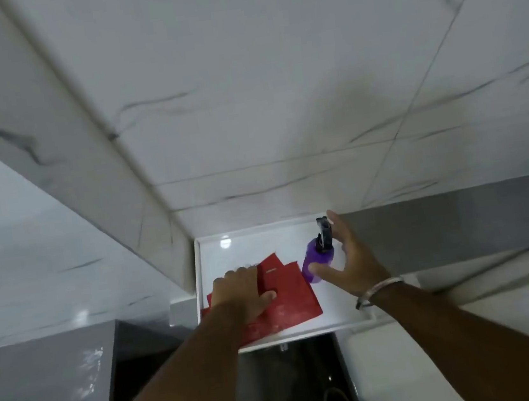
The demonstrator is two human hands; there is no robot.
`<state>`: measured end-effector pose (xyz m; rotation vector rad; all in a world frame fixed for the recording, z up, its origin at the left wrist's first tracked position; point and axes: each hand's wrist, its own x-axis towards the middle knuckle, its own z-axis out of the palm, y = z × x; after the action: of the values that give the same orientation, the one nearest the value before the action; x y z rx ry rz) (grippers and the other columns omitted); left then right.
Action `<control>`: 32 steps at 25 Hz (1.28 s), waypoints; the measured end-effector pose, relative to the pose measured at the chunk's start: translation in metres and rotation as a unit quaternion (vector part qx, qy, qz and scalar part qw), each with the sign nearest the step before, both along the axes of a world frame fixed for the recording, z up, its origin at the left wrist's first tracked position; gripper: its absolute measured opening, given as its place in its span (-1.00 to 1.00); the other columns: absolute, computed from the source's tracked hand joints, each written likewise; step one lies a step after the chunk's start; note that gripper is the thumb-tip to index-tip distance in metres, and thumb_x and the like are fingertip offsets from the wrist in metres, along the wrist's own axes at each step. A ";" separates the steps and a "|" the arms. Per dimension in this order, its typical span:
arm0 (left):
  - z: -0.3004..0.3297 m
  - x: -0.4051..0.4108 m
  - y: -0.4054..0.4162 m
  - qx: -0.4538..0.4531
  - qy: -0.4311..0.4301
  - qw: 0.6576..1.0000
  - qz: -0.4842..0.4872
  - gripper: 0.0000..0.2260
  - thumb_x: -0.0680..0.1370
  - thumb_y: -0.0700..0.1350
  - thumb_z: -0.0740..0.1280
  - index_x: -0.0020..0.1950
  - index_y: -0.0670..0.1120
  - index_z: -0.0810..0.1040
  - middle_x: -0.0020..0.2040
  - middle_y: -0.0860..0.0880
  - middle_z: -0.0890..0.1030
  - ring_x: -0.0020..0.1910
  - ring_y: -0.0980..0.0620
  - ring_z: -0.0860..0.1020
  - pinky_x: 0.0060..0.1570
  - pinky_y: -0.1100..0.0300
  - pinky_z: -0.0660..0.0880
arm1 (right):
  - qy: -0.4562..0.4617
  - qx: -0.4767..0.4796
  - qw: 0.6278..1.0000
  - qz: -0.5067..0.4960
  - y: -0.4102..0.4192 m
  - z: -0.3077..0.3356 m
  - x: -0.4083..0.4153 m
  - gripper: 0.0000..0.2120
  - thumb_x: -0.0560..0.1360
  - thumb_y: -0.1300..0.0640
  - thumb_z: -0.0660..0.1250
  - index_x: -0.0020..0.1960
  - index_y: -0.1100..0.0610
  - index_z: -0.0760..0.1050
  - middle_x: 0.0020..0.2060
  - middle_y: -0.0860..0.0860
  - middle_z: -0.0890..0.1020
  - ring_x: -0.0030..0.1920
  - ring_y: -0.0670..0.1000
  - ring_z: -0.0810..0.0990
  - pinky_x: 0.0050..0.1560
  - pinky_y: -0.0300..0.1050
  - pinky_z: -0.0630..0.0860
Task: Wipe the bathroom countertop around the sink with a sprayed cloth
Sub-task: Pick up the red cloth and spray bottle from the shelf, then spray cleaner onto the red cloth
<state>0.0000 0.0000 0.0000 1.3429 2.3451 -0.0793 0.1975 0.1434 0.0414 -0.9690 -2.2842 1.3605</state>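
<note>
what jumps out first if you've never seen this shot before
The red cloth stands out most, spread on the white countertop low in the middle of the view, with the left hand pressed flat on it. Just to its right stands a purple spray bottle with a black trigger head, and the right hand is open around it, thumb near the bottle's base. Grey-veined marble wall tiles fill the upper part of the view.
</note>
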 end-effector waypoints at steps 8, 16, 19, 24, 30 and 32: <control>-0.019 -0.004 0.037 -0.062 -0.164 0.984 0.011 -0.48 0.38 0.26 0.48 0.16 -0.02 0.49 0.06 -0.04 0.63 0.05 -0.08 0.58 0.16 -0.06 0.51 | 0.050 -0.040 0.993 -0.101 -0.011 -0.022 -0.029 -0.12 0.45 0.31 0.45 0.58 -0.01 0.02 0.28 0.08 0.51 0.16 -0.32 0.51 0.22 -0.30 0.50; 0.027 -0.025 0.015 0.121 -0.471 0.858 0.166 -0.93 0.55 -0.18 0.44 -0.02 -0.02 0.66 -0.09 0.02 0.72 -0.15 0.09 0.70 -0.21 0.32 0.56 | 0.099 -0.067 0.984 -0.129 0.010 0.050 0.008 -0.46 0.36 0.14 0.50 0.31 -0.01 0.45 -0.06 -0.05 0.65 -0.06 -0.08 0.63 0.01 0.01 0.60; 0.061 -0.030 0.011 0.221 -0.528 0.765 0.295 -0.86 0.57 -0.18 0.39 0.11 -0.07 0.66 -0.03 -0.05 0.75 -0.08 0.01 0.71 -0.10 0.15 0.61 | 0.080 -0.076 0.993 -0.038 0.009 0.073 0.016 -0.66 0.33 0.15 0.46 0.08 -0.05 0.55 -0.20 0.03 0.65 -0.17 -0.05 0.64 -0.11 -0.13 0.55; 0.125 -0.033 0.030 0.330 -0.557 0.681 0.342 -0.73 0.60 0.08 0.35 0.16 -0.08 0.64 0.03 -0.10 0.74 0.01 -0.09 0.69 0.06 -0.03 0.57 | 0.033 -0.039 0.997 0.051 -0.010 0.093 -0.004 -0.83 0.38 0.22 0.47 -0.15 0.01 0.52 -0.28 0.08 0.64 -0.27 0.06 0.62 -0.10 0.06 0.57; 0.167 -0.039 0.034 0.396 -0.544 0.668 0.319 -0.74 0.62 0.05 0.32 0.18 -0.08 0.63 0.03 -0.10 0.74 -0.01 -0.07 0.70 -0.08 0.05 0.59 | 0.109 -0.042 0.991 0.066 -0.014 0.126 -0.029 -0.89 0.42 0.27 0.41 -0.10 0.10 0.56 -0.38 -0.02 0.61 -0.43 0.03 0.60 -0.33 -0.02 0.60; 0.176 -0.040 0.030 0.416 -0.555 0.652 0.307 -0.73 0.63 0.04 0.30 0.22 -0.09 0.61 0.05 -0.10 0.73 0.02 -0.06 0.70 -0.09 0.06 0.58 | 0.114 -0.052 0.989 0.076 -0.016 0.132 -0.030 -0.81 0.44 0.25 0.42 -0.07 -0.03 0.57 -0.38 -0.08 0.65 -0.42 0.00 0.61 -0.35 -0.17 0.56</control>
<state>-0.0403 0.0301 0.1765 0.4084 1.4852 1.6793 0.1673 0.1273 0.1735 -0.6405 -2.1689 1.5788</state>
